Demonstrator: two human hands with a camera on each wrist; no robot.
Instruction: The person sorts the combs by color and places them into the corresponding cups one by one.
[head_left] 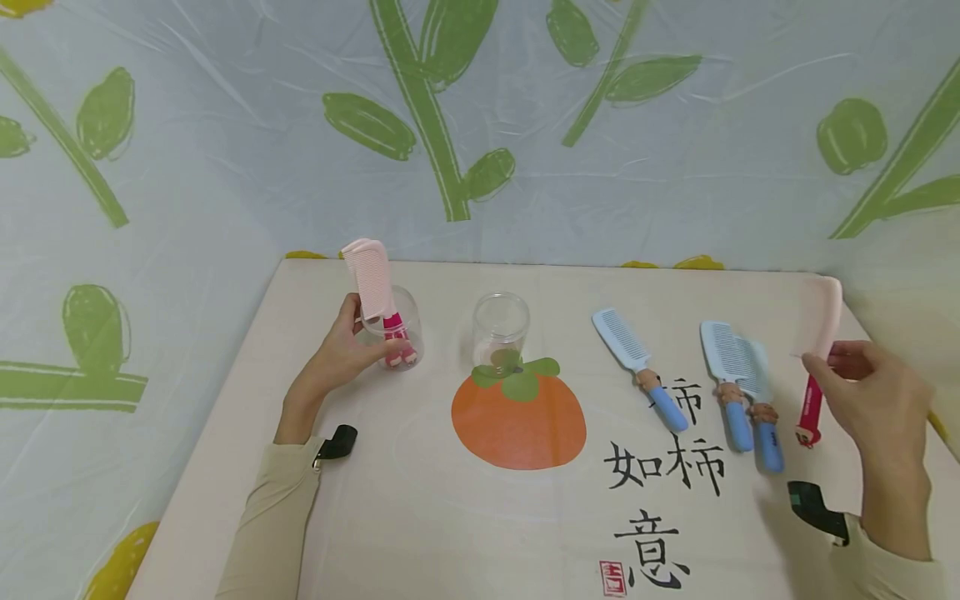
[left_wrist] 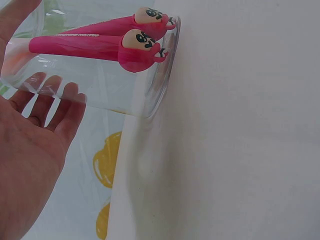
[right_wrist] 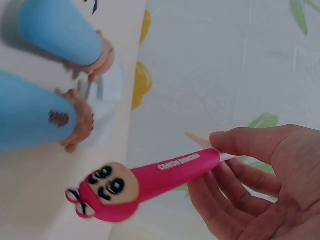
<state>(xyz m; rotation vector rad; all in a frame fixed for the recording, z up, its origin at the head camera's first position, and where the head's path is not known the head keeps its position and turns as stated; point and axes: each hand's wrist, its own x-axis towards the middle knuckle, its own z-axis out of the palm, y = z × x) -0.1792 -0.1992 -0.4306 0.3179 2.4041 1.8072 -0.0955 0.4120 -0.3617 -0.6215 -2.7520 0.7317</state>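
Observation:
My left hand [head_left: 335, 358] grips a clear plastic cup [head_left: 412, 315] at the left of the table, its fingers curved around the side. Inside stand two pink combs [head_left: 372, 282], teeth upward, their magenta cartoon-face handles [left_wrist: 85, 47] at the bottom. At the right edge my right hand [head_left: 881, 400] pinches another pink comb [head_left: 828, 312] between thumb and fingers, just where the head joins the handle. That comb's magenta handle [right_wrist: 175, 170] points down, with a cartoon face at its end. The comb's head is partly hidden by the hand in the right wrist view.
A second clear cup [head_left: 501, 325] stands at the table's middle, above a printed orange persimmon [head_left: 517, 429]. Three light-blue combs lie right of it: one alone [head_left: 626, 342], and two overlapping, a left one [head_left: 722, 354] and a right one [head_left: 767, 425]. A patterned curtain [head_left: 262, 167] hangs behind.

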